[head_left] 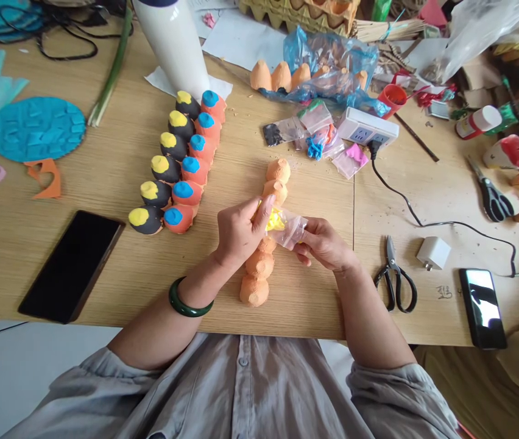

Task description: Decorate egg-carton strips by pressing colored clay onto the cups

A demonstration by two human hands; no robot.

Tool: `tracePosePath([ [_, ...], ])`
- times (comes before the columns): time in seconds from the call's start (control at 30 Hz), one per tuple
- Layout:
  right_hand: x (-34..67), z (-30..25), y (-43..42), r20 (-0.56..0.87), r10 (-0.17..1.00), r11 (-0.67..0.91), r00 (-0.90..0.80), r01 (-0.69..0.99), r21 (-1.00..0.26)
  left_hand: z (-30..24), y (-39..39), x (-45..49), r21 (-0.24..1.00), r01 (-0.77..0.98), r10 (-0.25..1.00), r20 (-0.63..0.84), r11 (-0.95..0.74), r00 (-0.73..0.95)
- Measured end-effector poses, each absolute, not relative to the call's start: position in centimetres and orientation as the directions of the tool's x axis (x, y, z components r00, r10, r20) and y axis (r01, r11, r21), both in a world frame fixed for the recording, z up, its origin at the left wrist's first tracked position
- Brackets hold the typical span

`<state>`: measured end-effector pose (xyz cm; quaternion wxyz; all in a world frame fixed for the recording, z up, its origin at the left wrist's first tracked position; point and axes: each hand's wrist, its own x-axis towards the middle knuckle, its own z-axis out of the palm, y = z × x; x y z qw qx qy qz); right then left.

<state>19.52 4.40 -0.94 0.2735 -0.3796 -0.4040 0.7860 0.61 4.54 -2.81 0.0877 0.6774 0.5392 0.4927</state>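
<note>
Between my hands is a small clear zip bag (290,228) with soft yellow clay (276,219) in it. My left hand (243,231) pinches the bag's clay end between thumb and fingers. At the opposite end, my right hand (326,245) grips the bag's edge. Below the bag runs an orange-painted strip of egg-carton cups (259,266), its middle partly hidden by my hands and the bag. To the left stand a black row of cups topped with yellow (163,167) and an orange row topped with blue (198,163).
Small clay bags (315,131) and a power strip (369,127) lie ahead. Scissors (395,277), a charger (433,252) and a phone (483,308) are on the right. A black tablet or phone (73,265) lies left, a white bottle (175,49) stands behind.
</note>
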Motion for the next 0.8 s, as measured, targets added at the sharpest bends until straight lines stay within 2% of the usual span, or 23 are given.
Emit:
tracePosePath([
  [0.2,18.7,-1.6,4.1,-0.378,0.804,-0.472,-0.460,-0.107,-0.875,-2.9,4.5,0.7,0.659,0.644,0.830,0.553,-0.388,-0.066],
  [0.43,19.6,-1.4,4.3,-0.335,0.766,-0.516,-0.549,-0.214,-0.830,-2.9,4.6,0.5,0.641,0.670,0.820,0.566,-0.374,-0.084],
  [0.8,19.8,-1.4,4.5,-0.322,0.781,-0.477,-0.534,-0.179,-0.860,-2.7,4.5,0.6,0.665,0.649,0.831,0.549,-0.370,-0.089],
])
